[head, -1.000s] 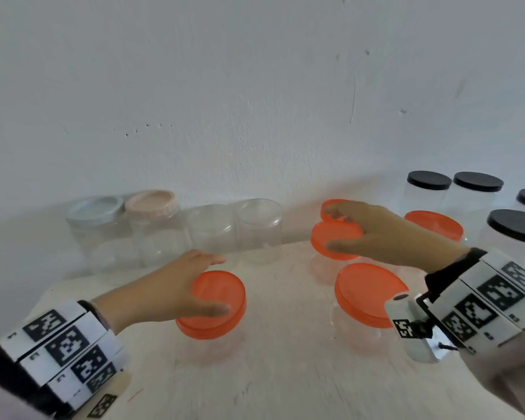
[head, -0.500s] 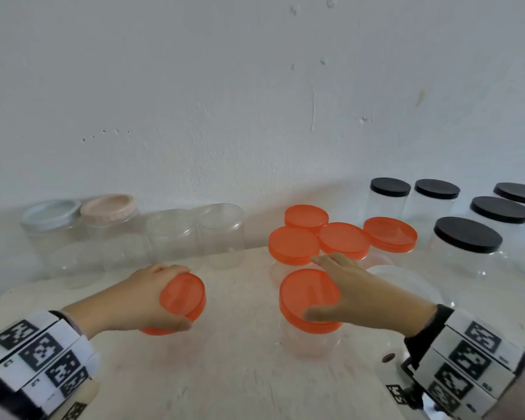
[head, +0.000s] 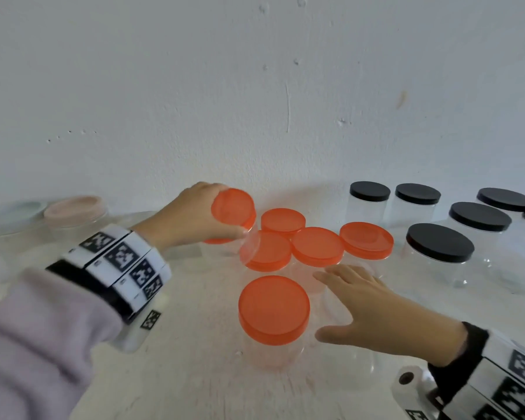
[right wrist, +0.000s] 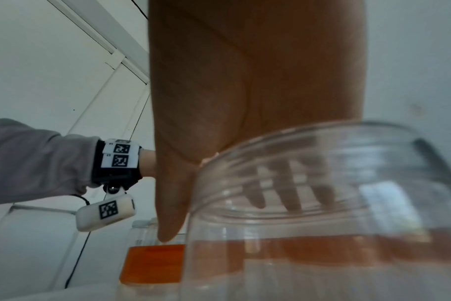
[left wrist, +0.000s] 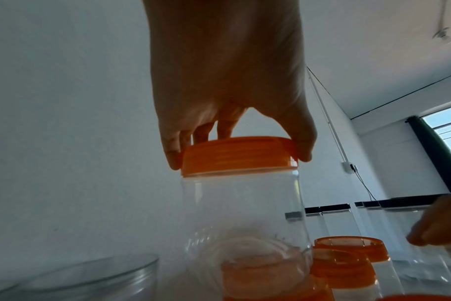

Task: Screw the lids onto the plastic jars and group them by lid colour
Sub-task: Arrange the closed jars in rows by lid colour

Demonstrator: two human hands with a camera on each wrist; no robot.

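My left hand [head: 228, 211] grips an orange-lidded clear jar [head: 237, 204] by the lid. It holds the jar lifted and tilted at the left edge of a cluster of several orange-lidded jars [head: 317, 245] near the wall. In the left wrist view the fingers [left wrist: 173, 160] and thumb wrap the lid's rim, and the jar body [left wrist: 242, 213] hangs below. Another orange-lidded jar [head: 273, 310] stands alone nearer me. Just right of it, my right hand [head: 320, 306] lies flat with spread fingers over the mouth of a lidless clear jar [right wrist: 322, 183].
Several black-lidded jars [head: 440, 242] stand grouped at the right. At the far left, by the wall, are a pink-lidded jar [head: 73, 207] and a pale blue-lidded jar [head: 12, 212]. My left forearm hides the lidless jars beside them. The wall runs close behind everything.
My left hand has lifted its orange-lidded jar off the table and carried it right and back to the orange cluster. My right hand left the near orange lid and moved right over the lidless jar.
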